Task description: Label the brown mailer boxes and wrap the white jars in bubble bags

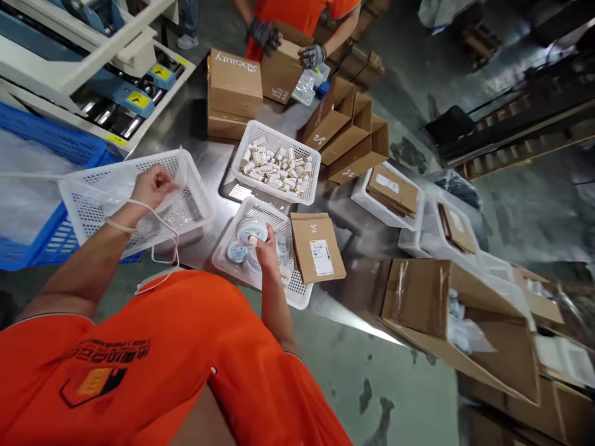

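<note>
Hands occupied.
Round, blue-labelled plastic tub [250,230] gripped by fingers of right hand [268,249], apparently for steadiness; clear plastic film [176,186] pinched in left hand [152,186].

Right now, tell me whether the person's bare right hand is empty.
No, the bare right hand holds a round white container with a pale label.

Table [365,272] glossy metal; round tub [251,230] smooth plastic; flat cartons [318,234] matt cardboard
</note>
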`<control>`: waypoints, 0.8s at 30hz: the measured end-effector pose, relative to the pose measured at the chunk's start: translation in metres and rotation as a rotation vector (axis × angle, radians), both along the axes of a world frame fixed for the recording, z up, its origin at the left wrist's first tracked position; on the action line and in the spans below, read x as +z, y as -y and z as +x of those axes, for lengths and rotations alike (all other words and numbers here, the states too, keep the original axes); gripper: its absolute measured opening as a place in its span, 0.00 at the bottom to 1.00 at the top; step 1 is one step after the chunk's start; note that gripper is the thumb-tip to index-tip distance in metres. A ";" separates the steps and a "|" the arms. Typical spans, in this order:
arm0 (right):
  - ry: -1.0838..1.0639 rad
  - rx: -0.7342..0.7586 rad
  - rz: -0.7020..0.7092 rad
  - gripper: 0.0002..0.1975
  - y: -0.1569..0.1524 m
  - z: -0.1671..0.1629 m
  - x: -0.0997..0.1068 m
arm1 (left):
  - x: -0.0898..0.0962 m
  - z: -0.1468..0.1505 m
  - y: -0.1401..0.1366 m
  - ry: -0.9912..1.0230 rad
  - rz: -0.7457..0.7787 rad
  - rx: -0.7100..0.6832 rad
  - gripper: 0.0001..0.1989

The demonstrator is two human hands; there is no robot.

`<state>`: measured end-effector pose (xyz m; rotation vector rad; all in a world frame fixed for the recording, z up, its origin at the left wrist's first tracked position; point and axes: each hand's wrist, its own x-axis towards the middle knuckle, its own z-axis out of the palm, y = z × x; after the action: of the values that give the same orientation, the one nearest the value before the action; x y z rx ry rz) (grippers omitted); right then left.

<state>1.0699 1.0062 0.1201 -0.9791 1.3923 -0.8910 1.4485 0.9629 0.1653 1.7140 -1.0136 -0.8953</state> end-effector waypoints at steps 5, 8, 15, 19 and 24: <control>0.441 0.079 0.061 0.24 -0.011 0.024 0.018 | 0.006 -0.063 -0.003 -0.196 -0.051 -0.192 0.20; 0.586 0.131 0.046 0.25 -0.011 0.032 0.025 | 0.006 -0.104 -0.011 -0.297 -0.014 -0.344 0.17; 0.566 -0.087 0.144 0.22 -0.016 0.019 0.023 | 0.011 -0.154 -0.017 -0.402 0.080 -0.531 0.19; 0.696 -0.314 0.158 0.20 -0.024 -0.012 0.017 | 0.017 -0.155 -0.008 -0.511 0.002 -0.402 0.23; 0.774 -0.477 0.096 0.19 -0.036 -0.048 0.012 | 0.017 -0.169 -0.008 -0.485 0.064 -0.331 0.24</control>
<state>1.0220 1.0420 0.1323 -0.1567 0.9754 -1.3568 1.2794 0.9714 0.1821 1.2975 -0.9512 -1.4853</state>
